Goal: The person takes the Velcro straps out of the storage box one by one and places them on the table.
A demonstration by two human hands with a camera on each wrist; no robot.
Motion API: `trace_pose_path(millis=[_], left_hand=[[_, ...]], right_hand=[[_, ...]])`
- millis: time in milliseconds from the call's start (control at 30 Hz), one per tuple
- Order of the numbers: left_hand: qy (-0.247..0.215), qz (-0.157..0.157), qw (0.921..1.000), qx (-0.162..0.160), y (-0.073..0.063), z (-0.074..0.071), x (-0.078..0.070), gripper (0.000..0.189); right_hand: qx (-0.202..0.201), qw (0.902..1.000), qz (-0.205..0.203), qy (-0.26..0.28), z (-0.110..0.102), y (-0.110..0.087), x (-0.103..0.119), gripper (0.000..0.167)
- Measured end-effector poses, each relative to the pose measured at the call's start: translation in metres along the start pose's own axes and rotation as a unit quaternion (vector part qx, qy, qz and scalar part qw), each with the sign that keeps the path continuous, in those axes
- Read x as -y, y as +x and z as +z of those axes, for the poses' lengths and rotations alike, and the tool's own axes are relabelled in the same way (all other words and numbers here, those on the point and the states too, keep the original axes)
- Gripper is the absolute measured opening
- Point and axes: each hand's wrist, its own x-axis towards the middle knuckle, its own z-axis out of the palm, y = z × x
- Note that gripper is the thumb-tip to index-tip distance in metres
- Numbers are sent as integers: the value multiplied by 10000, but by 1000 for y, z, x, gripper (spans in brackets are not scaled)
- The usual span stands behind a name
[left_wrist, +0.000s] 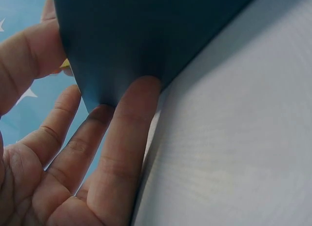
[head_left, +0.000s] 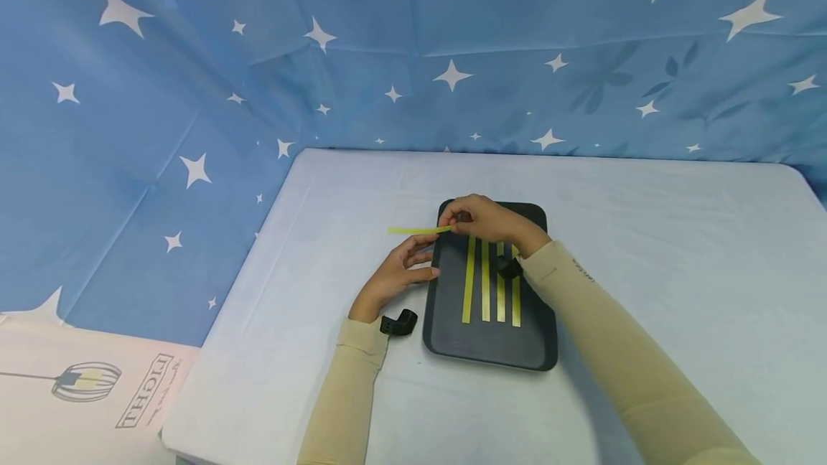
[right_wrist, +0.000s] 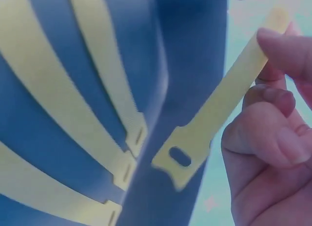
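Note:
My right hand (head_left: 486, 219) pinches a yellow hook-and-loop cable tie (head_left: 413, 231) above the far left corner of a dark tray (head_left: 446, 314). In the right wrist view, the slotted head of the held cable tie (right_wrist: 200, 131) hangs over the tray edge, its strap between thumb and fingers. My left hand (head_left: 397, 273) is at the tray's left side, its fingertips touching the dark side wall (left_wrist: 107, 55) in the left wrist view. One left finger reaches up close to the held tie; whether they touch cannot be told. Several more yellow cable ties (head_left: 486, 285) lie side by side lengthwise on the tray.
A white-covered table (head_left: 678, 271) holds the tray near its middle. Blue fabric with white stars (head_left: 413, 34) hangs behind and at the left. Pale printed fabric (head_left: 84, 407) is at the lower left. Each wrist carries a small black camera (head_left: 399, 323).

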Motion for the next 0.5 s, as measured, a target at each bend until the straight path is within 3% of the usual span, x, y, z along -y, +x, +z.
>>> trace_pose_path(millis=[500], left_hand=[[51, -37, 10000, -74, 0, 1, 0, 69]], right_hand=[[-451, 9958, 211, 763, -10, -19, 6, 11]])
